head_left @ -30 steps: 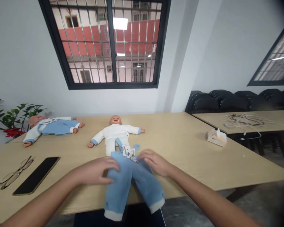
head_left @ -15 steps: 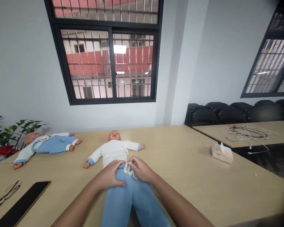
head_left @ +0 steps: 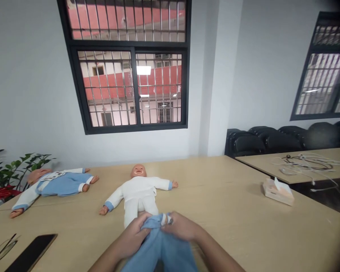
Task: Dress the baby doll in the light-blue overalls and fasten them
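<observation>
A pair of small light-blue trousers [head_left: 161,247] is stretched between my hands at the table's near side, legs hanging toward me. My left hand [head_left: 136,234] is closed on the left side of the waistband. On the right side, my right hand [head_left: 181,225] grips the band beside a white patterned piece of cloth. Just beyond lies a baby doll [head_left: 138,192] on its back, arms spread, in a white top with blue cuffs and white leg clothing. The doll's lower legs are hidden behind my hands and the trousers.
Another doll [head_left: 64,184] in blue and white lies at the far left near a potted plant [head_left: 19,166]. A phone [head_left: 31,253] and glasses [head_left: 2,249] rest at the near left. A tissue box [head_left: 278,192] stands right; cables [head_left: 308,164] lie on the other table.
My hands have come back toward me with the trousers, off the doll's front, so its white lower clothing now shows. The view has tilted slightly upward.
</observation>
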`<state>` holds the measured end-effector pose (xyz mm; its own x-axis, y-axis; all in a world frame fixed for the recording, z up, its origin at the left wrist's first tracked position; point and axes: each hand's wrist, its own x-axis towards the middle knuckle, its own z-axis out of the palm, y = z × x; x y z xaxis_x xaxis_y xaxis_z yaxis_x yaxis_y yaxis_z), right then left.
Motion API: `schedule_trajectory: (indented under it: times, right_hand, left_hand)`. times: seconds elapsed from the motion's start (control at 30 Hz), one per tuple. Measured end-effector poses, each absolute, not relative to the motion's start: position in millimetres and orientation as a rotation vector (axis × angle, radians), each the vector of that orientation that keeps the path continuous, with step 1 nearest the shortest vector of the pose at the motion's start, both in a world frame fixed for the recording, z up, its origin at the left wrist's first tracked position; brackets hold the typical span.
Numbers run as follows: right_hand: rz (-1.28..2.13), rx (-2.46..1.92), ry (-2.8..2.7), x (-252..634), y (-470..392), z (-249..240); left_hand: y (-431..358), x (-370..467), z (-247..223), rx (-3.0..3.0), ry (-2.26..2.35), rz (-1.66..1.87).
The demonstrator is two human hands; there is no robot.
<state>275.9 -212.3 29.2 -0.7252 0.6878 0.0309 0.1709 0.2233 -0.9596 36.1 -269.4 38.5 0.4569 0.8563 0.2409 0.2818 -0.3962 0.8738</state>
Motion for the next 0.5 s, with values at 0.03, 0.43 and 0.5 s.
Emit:
schedule_trajectory:
  times: [0.03, 0.43, 0.5]
  right_hand:
    - [1.560, -0.793, -1.950, 277, -211, 29]
    - [2.050, -0.363, -1.355, 269, -230, 30]
    - [2.031, -0.351, -1.389, 269, -229, 31]
  left_hand:
    - [-272, 37, 39, 1.919, 0.928, 0.851]
    - [-274, 38, 35, 1.670, 0.880, 0.948]
    - [-274, 40, 29, 1.501, 0.858, 1.048]
